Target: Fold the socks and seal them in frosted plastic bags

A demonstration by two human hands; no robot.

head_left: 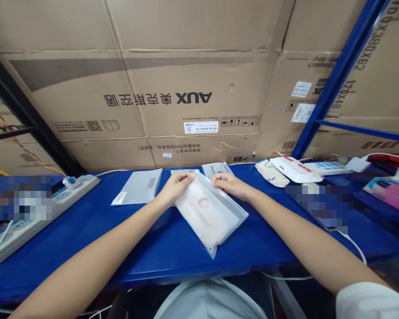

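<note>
A frosted zip bag (202, 212) with printed lettering is held tilted over the blue table (146, 248), with something pale inside. My left hand (179, 184) pinches its upper left corner. At the bag's top edge, to the right, my right hand (228, 184) has its fingers closed on the zip side. Another frosted bag (139, 186) lies flat left of my hands, with a small white label at its lower corner. Behind my right hand lies a further printed bag (216, 168), partly hidden. One more bag edge shows behind my left hand.
Power strips (43, 217) with cables run along the left side. At the right are a white plastic case (295, 169), a cloth glove (271, 173), a phone (319, 212) on a cable and a pink box (390, 192). Large cardboard (186, 71) stands behind the blue frame (335, 84).
</note>
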